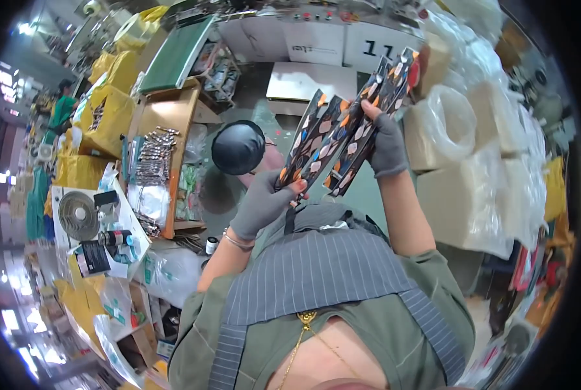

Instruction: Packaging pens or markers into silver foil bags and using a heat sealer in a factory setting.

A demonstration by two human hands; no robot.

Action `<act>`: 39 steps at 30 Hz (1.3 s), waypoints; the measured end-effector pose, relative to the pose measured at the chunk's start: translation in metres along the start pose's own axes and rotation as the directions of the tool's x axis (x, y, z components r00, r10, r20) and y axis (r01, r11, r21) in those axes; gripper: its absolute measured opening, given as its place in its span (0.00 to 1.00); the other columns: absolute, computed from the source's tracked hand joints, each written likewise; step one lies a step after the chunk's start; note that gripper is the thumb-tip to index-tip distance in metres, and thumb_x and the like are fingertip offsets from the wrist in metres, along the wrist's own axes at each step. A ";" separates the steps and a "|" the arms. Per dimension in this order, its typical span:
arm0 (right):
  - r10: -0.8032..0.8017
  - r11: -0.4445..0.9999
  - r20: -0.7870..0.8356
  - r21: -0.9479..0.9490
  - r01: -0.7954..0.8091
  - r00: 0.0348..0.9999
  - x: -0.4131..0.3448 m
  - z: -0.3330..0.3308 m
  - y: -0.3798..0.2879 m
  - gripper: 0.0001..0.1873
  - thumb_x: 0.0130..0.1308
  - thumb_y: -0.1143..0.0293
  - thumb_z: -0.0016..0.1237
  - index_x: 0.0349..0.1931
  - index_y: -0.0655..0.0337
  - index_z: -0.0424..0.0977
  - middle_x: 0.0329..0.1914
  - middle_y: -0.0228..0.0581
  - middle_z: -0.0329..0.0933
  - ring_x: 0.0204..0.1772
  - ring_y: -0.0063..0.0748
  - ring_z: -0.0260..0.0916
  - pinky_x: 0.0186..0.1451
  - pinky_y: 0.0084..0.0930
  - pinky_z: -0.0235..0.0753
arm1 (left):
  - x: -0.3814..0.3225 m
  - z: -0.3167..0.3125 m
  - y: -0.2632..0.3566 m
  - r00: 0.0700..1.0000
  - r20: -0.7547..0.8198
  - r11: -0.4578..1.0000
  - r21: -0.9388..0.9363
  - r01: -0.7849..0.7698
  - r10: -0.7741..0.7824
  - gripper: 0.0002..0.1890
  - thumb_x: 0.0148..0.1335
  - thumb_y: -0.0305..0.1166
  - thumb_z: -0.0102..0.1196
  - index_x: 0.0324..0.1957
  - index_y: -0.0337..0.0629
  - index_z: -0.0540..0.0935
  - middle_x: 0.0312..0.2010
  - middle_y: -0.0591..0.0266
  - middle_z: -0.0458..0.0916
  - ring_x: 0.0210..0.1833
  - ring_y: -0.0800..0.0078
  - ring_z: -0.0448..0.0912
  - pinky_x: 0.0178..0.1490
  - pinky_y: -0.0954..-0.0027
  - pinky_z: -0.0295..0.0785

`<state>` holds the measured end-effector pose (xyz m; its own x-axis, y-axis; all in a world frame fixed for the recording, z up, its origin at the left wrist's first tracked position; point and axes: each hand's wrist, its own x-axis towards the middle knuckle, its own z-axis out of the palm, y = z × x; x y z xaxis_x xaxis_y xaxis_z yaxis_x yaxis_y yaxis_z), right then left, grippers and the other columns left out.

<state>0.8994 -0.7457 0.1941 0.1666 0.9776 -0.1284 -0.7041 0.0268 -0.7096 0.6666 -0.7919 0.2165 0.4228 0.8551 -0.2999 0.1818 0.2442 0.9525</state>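
Several long, flat, black patterned strips [329, 141] with orange, white and blue leaf shapes are held up before my chest. My left hand [266, 202], in a grey fingerless glove, pinches their lower left ends between thumb and fingers. Higher up and to the right, my right hand [385, 141], gloved alike, grips the strips with its thumb on top. The strips lie side by side at a slant, partly fanned apart. Whether they are folded or separate pieces I cannot tell.
A wooden table [183, 161] at left holds a pile of small patterned packets [155, 158]. A round black stool [238, 147] stands before me. Cardboard boxes [446, 195] under clear plastic are at right. A fan [79, 214] is far left. A person in green [63, 109] is in the background.
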 end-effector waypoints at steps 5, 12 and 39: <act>0.033 0.986 0.174 -0.167 -0.004 0.984 0.077 0.028 -0.006 0.10 0.58 0.75 0.50 0.41 0.63 0.72 0.34 0.37 0.77 0.35 0.26 0.74 0.39 0.22 0.76 | 0.025 -0.016 0.013 0.986 -0.144 0.997 -0.010 0.083 -0.083 0.09 0.60 0.33 0.54 0.37 0.36 0.80 0.26 0.69 0.80 0.31 0.85 0.76 0.32 0.81 0.68; 0.154 0.971 0.232 -0.216 -0.104 0.960 0.138 0.078 0.044 0.10 0.57 0.73 0.53 0.40 0.62 0.72 0.32 0.31 0.75 0.33 0.23 0.73 0.38 0.20 0.74 | 0.053 -0.035 0.003 0.847 -0.531 0.996 -0.057 -0.073 0.032 0.13 0.60 0.35 0.56 0.36 0.32 0.81 0.23 0.64 0.81 0.26 0.85 0.75 0.29 0.81 0.68; 0.318 0.859 0.426 -0.508 -0.067 0.847 0.337 0.292 0.195 0.12 0.53 0.71 0.55 0.37 0.63 0.72 0.32 0.33 0.75 0.34 0.22 0.71 0.38 0.20 0.70 | 0.147 -0.294 -0.015 0.767 -0.641 0.964 -0.212 -0.161 -0.013 0.10 0.64 0.31 0.51 0.41 0.32 0.72 0.27 0.63 0.77 0.27 0.78 0.77 0.29 0.78 0.69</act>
<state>0.6161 -0.3496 0.2148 -0.3769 0.9254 -0.0396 -0.2648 -0.1486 -0.9528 0.4647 -0.5358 0.1731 -0.2474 0.9461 -0.2090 -0.0807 0.1948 0.9775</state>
